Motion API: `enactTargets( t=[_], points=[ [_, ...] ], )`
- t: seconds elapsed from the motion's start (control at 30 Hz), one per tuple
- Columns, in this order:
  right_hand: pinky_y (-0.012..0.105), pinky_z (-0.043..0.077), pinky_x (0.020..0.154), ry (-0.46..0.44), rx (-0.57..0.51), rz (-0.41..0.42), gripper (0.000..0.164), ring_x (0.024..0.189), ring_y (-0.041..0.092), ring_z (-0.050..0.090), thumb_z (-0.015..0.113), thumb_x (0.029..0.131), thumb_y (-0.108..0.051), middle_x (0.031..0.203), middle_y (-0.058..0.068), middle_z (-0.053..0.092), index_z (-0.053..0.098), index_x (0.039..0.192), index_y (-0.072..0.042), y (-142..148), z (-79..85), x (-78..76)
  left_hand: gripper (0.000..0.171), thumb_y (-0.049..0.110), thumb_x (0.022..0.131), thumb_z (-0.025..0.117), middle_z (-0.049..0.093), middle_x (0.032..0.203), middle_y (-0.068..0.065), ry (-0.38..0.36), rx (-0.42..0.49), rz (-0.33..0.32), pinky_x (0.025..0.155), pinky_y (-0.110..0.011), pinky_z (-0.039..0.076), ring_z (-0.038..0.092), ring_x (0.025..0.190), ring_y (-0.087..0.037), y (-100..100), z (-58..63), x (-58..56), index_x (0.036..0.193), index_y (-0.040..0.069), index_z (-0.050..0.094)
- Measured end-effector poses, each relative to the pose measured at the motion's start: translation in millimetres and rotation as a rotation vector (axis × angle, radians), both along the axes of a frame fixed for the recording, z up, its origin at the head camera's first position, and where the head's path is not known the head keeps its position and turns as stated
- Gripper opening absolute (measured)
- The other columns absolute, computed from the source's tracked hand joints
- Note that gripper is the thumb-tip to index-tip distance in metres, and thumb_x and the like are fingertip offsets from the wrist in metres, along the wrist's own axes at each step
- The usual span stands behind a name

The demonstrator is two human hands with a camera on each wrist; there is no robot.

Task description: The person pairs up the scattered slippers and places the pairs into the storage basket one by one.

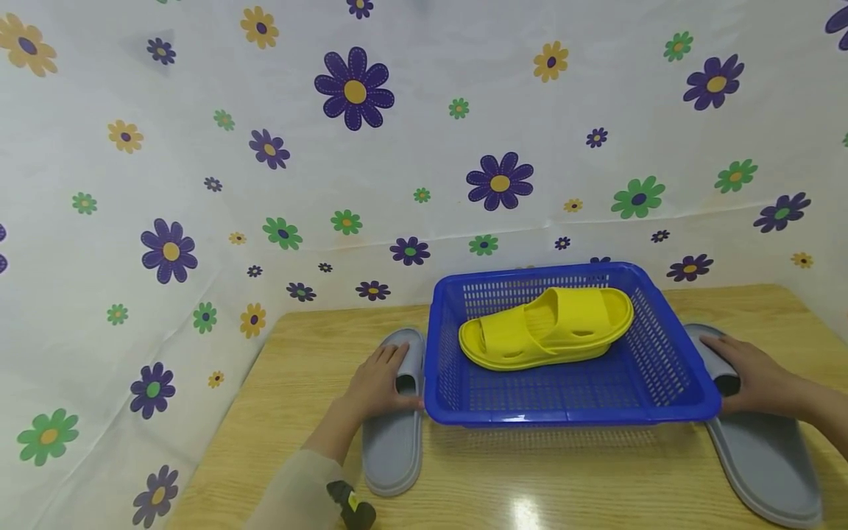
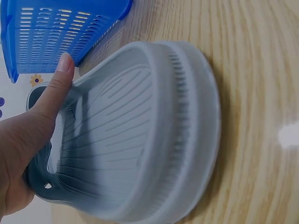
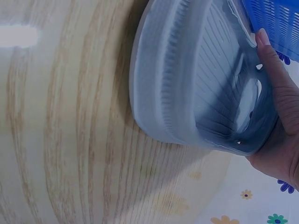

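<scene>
A grey slipper is gripped across its strap by my left hand. In the left wrist view, the thumb lies along the inner side of this slipper, with the heel end toward the camera. My right hand holds another grey slipper over the strap. The right wrist view shows that slipper with its ribbed footbed and the thumb at its inner edge. Between the hands stands a blue basket. Inside it, a pair of yellow slippers lies overlapping, straps facing opposite ways.
The wood-grain table carries the basket and the grey slippers. A white cloth with printed flowers hangs behind the table and along its left side. Light glares on the tabletop near the front.
</scene>
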State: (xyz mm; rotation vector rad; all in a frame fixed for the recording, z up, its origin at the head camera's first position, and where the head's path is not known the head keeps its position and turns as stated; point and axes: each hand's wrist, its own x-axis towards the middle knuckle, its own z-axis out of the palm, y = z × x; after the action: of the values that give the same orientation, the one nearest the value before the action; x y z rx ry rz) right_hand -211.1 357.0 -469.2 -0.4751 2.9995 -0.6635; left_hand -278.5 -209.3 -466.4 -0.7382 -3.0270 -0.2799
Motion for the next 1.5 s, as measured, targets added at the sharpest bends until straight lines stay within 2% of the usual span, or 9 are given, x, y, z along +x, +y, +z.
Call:
enactTargets(
  t=[0.3,0.5,0.57,0.63,0.77,0.97,1.1,1.23,1.5],
  points=[
    [0.073,0.03,0.088,0.014,0.015,-0.005,0.102,0.112,0.062,0.033,0.085,0.059,-0.028,0.125,0.046,0.034,0.031,0.131,0.019,-1.5,0.1,5.3,0.111,0.066,0.063,0.075,0.042,0.141,-0.02,-0.056,-0.028,0.063,0.102,-0.056,0.037,0.037,0.132,-0.04,3.0,0.8,7.1,0.146,0.006,0.033],
    [0.073,0.031,0.086,0.04,0.008,0.012,0.102,0.111,0.062,0.034,0.086,0.059,-0.028,0.125,0.047,0.035,0.031,0.132,0.018,-2.7,-3.9,7.6,0.11,0.067,0.065,0.072,0.037,0.145,-0.021,-0.065,-0.031,0.05,0.103,-0.058,0.035,0.032,0.135,-0.041,-2.1,-1.8,9.5,0.147,0.007,0.031],
    [0.073,0.031,0.085,0.064,-0.019,0.037,0.107,0.111,0.062,0.035,0.086,0.059,-0.027,0.126,0.046,0.036,0.027,0.14,0.011,-2.2,-6.6,7.3,0.109,0.066,0.065,0.073,0.034,0.147,-0.023,-0.064,-0.027,0.025,0.104,-0.058,0.033,0.028,0.136,-0.043,-6.0,-1.0,9.6,0.148,0.007,0.03],
    [0.074,0.031,0.083,0.108,-0.061,0.083,0.112,0.11,0.062,0.036,0.086,0.059,-0.026,0.126,0.045,0.037,0.023,0.149,-0.005,0.5,-9.5,5.0,0.109,0.064,0.066,0.074,0.03,0.149,-0.025,-0.072,-0.014,-0.005,0.105,-0.059,0.031,0.024,0.137,-0.045,-10.4,0.1,8.9,0.148,0.007,0.03],
    [0.077,0.027,0.082,0.12,-0.136,0.147,0.112,0.112,0.066,0.032,0.086,0.059,-0.023,0.129,0.046,0.033,0.021,0.15,-0.035,6.3,-11.0,-0.5,0.109,0.06,0.066,0.076,0.024,0.151,-0.027,-0.126,0.028,-0.053,0.108,-0.06,0.024,0.018,0.138,-0.049,-15.5,1.9,4.8,0.149,0.009,0.028],
    [0.078,0.025,0.081,0.095,-0.158,0.184,0.108,0.115,0.067,0.028,0.087,0.059,-0.022,0.134,0.045,0.03,0.023,0.142,-0.049,10.0,-11.6,-5.0,0.108,0.058,0.064,0.079,0.023,0.152,-0.024,-0.166,0.04,-0.137,0.109,-0.062,0.02,0.016,0.139,-0.049,-17.9,2.3,-6.6,0.149,0.012,0.029],
    [0.076,0.026,0.081,0.133,-0.173,0.223,0.107,0.111,0.068,0.032,0.087,0.057,-0.025,0.13,0.046,0.034,0.025,0.141,-0.049,9.9,-13.7,-6.4,0.107,0.058,0.062,0.079,0.025,0.153,-0.021,-0.156,0.03,-0.198,0.106,-0.067,0.019,0.018,0.14,-0.046,-20.0,1.1,-14.2,0.148,0.014,0.033],
    [0.076,0.026,0.08,0.124,-0.171,0.207,0.108,0.11,0.067,0.033,0.087,0.056,-0.025,0.13,0.045,0.034,0.026,0.143,-0.045,7.8,-13.2,-4.6,0.107,0.06,0.062,0.078,0.027,0.151,-0.023,-0.123,0.036,-0.228,0.102,-0.072,0.02,0.021,0.138,-0.048,-20.6,-0.8,-15.5,0.146,0.011,0.035],
    [0.079,0.022,0.084,0.046,-0.126,0.109,0.11,0.116,0.066,0.028,0.086,0.06,-0.023,0.135,0.044,0.029,0.021,0.147,-0.04,4.9,-7.6,0.7,0.106,0.06,0.063,0.077,0.029,0.151,-0.022,-0.12,0.077,-0.205,0.104,-0.07,0.017,0.022,0.138,-0.045,-15.8,-0.7,-9.3,0.147,0.012,0.034]
  ],
)
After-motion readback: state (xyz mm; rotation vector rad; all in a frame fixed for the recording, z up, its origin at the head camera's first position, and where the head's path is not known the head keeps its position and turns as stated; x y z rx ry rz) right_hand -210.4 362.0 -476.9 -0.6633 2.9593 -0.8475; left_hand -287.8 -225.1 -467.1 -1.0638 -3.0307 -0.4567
